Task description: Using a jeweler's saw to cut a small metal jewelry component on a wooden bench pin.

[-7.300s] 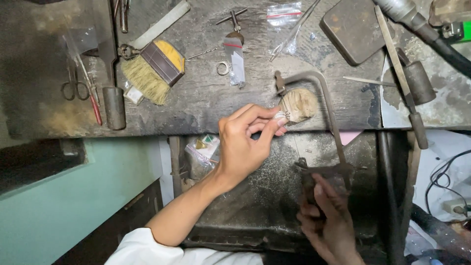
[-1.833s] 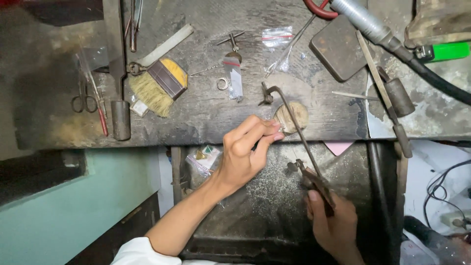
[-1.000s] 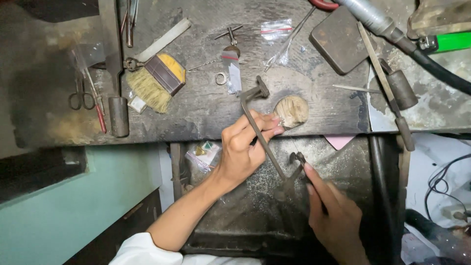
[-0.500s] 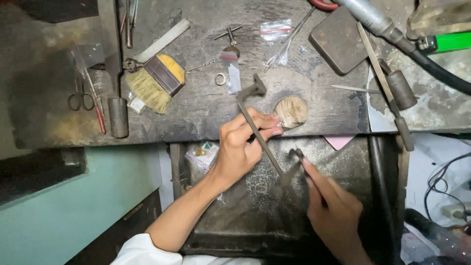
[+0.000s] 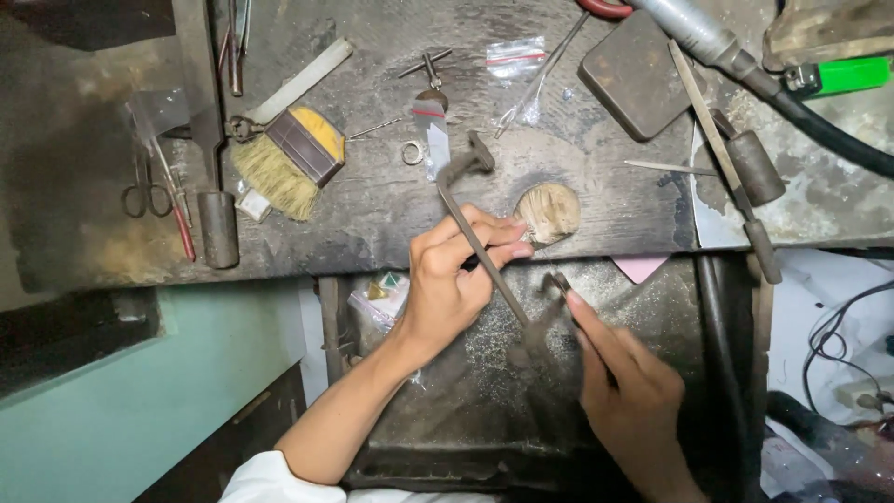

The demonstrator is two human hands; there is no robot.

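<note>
Dark metal saw frame point(image 5: 484, 251) slanting from bench top down-right toward right hand point(image 5: 633, 401), fingers closed on its handle end. Left hand point(image 5: 456, 279) nearer wooden peg point(image 5: 549, 212), fingertips pinched at peg edge, pinched item too small to tell.

Yellow-bristled brush point(image 5: 284, 160), green lighter point(image 5: 843, 74)

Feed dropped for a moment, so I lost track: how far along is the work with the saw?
Done: the saw is picked up, held by the right hand. In hand: its frame slants across the left hand, whose fingertips pinch at the wooden peg. Left: whatever they pinch is too small to see, so no cut can be judged.
</note>
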